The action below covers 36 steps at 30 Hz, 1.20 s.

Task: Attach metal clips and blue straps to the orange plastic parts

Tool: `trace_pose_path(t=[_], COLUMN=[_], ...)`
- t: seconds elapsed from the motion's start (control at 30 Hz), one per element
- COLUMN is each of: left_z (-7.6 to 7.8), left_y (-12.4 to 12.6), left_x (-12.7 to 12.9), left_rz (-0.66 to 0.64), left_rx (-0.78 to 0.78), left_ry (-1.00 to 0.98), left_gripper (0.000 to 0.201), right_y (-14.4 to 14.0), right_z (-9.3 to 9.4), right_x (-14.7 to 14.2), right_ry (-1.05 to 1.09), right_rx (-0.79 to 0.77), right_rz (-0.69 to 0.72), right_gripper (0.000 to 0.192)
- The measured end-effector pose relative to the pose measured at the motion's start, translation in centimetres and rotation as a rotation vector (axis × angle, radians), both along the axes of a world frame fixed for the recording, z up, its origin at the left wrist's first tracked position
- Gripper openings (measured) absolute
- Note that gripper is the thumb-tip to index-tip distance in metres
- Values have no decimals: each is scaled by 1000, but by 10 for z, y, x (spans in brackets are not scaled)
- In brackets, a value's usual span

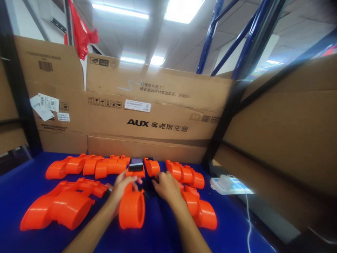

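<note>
My left hand (123,191) is closed on the upper part of an orange plastic ring-shaped piece (132,210), whose round opening faces me. Just beyond that hand is a small device with a grey screen (136,162), on an orange base. My right hand (166,187) is low over the blue surface, its fingers curled in and pressed together. Whatever lies between those fingertips is hidden. Close behind it sits another orange ring piece (152,167). Some thin dark bits (147,194) show between the two hands, too blurred to name.
Several orange pieces stand in rows at the back left (89,165), front left (59,205), back right (185,174) and front right (202,211). A white power strip (231,185) with a cable is at the right edge. Cardboard panels (158,105) wall the blue table (105,228).
</note>
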<state>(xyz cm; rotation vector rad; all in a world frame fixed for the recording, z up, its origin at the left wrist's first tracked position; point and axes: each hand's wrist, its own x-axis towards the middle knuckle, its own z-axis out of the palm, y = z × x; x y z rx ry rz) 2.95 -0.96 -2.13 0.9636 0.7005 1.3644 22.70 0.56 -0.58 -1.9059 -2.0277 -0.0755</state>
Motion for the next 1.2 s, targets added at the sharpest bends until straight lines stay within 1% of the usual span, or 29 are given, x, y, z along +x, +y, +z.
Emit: trace_pose_path(t=[0.13, 0.27, 0.43, 0.6, 0.73, 0.83, 0.93, 1.07, 1.13, 1.2], left_z=[-6, -8, -7, -6, -5, -5, -7, -9, -9, -9], left_y=[3, 2, 0, -1, -3, -5, -4, -2, -1, -1], left_x=[1, 2, 3, 4, 4, 5, 4, 4, 4, 4], left_rz=[20, 12, 11, 9, 21, -2, -3, 21, 32, 37], left_rx=[-15, -34, -9, -12, -13, 9, 29, 54, 67, 84], left_ry=[-4, 11, 35, 42, 45, 44, 56, 108, 138, 157], left_gripper=[33, 39, 41, 41, 41, 39, 38, 40, 42, 44], right_y=[2, 7, 12, 13, 10, 8, 7, 4, 1, -1], right_z=[-6, -11, -17, -16, -10, -5, -1, 1, 1, 1], right_x=[-6, -9, -12, -9, -5, -2, -2, -6, -9, -13], right_ry=[-62, -93, -148, -171, -126, 24, 345, 782, 928, 1006], right_rx=[-55, -70, -86, -62, 12, 134, 242, 285, 307, 322], right_rz=[-23, -30, -33, 49, 85, 115, 232, 466, 524, 551], right_gripper=[27, 27, 27, 24, 20, 11, 7, 12, 13, 12])
